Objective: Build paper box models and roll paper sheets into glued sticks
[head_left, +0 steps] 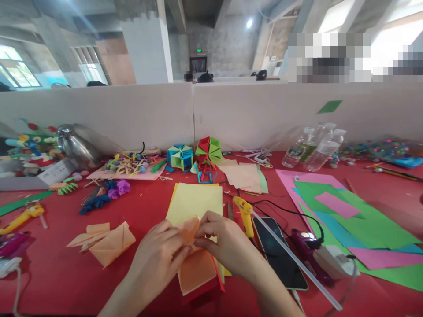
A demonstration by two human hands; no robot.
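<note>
Between my two hands is a small piece of orange paper, partly hidden by my fingers. My left hand pinches its left side, and my right hand pinches the right side with thumb and fingers curled. Under my hands lies a stack of square orange paper near the table's front. Pale yellow paper spreads flat just behind them. Off to the left, several folded orange paper pieces rest in a loose pile.
To the right are a yellow glue gun with a long glue stick, a phone, a purple power strip and coloured paper sheets. Behind stand folded paper models and plastic bottles. A metal jug leans at left.
</note>
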